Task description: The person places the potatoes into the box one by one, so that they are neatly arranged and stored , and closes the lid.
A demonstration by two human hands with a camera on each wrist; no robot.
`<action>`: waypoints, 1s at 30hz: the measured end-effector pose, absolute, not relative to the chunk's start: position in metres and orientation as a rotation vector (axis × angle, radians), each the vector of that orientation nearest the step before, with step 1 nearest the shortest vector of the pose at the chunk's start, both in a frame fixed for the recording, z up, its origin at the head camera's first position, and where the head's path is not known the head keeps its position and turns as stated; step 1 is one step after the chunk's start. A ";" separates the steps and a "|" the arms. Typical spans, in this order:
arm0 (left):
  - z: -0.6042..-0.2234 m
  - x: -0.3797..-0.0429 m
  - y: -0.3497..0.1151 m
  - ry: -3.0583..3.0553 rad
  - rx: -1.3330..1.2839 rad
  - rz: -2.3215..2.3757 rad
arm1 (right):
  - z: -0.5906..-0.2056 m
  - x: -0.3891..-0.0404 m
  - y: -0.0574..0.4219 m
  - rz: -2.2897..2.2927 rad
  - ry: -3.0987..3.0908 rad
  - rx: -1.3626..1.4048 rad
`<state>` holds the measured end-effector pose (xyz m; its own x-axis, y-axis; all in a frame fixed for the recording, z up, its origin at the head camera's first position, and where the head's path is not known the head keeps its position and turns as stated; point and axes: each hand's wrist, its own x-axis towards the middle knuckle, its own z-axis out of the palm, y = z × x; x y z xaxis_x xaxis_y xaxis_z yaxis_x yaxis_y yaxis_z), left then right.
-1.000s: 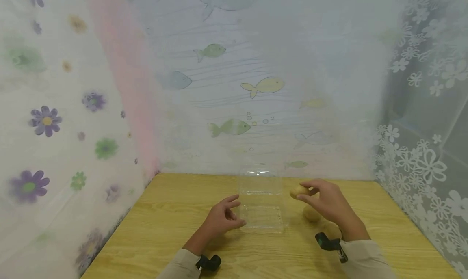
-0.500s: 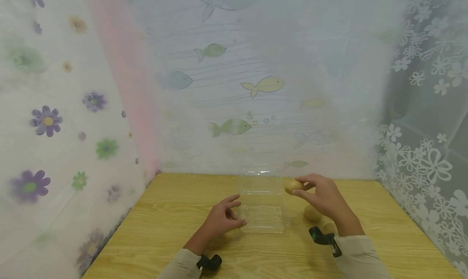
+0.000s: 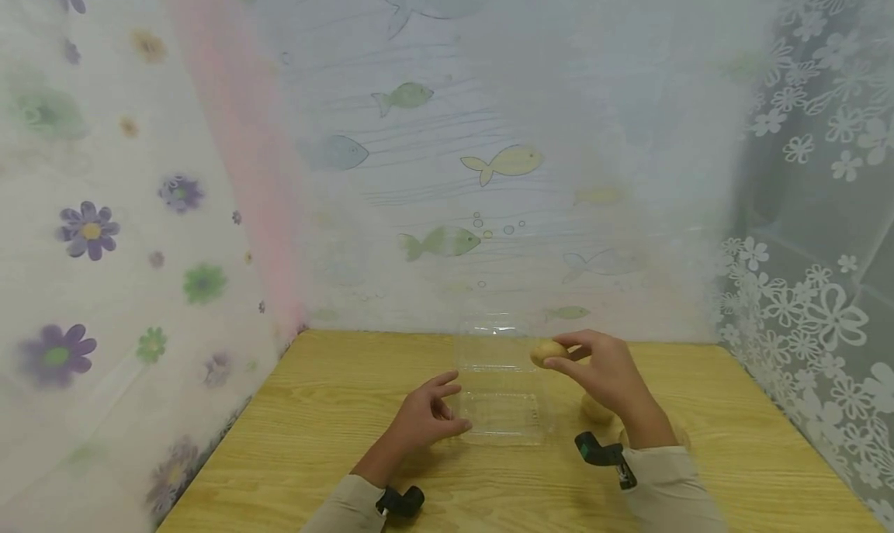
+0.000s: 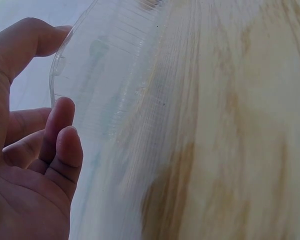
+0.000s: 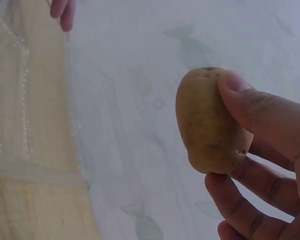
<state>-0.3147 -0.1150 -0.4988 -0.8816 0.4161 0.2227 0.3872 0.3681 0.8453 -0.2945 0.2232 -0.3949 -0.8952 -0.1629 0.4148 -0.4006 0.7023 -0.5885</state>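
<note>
While hands point(image 3: 424, 415) point(image 3: 601, 366) flank container point(image 3: 499, 418), potato point(image 3: 547, 354) in right

R hand point(image 3: 604, 370) has gone left over the last sec., also a touch farther off, carrying the potato point(image 3: 548, 354) along. Potato was out to the right w/ a gap to the clear container point(image 3: 499, 437); in the head view it now overlaps the right edge of the raised lid point(image 3: 496, 348), contact hard to tell. R sleeve point(image 3: 670, 486) & wrist cam point(image 3: 599, 449) moved left too; sleeve side now shows a rounded bit, prob. another potato point(image 3: 682, 437), mostly hidden.
</note>
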 end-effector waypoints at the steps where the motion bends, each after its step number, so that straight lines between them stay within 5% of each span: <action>1: -0.499 -0.315 -0.115 2.576 0.757 1.573 | -0.396 -0.295 0.222 1.008 -2.578 0.437; 30: -0.496 -0.315 -0.114 2.572 0.768 1.573 | -0.434 -0.308 0.155 1.073 -2.641 0.454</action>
<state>-0.3149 -0.1142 -0.4964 -0.8776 0.4236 0.2244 0.3928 0.3672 0.8431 -0.3081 0.1554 -0.4343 -0.9191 -0.1895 0.3456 -0.3768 0.6796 -0.6294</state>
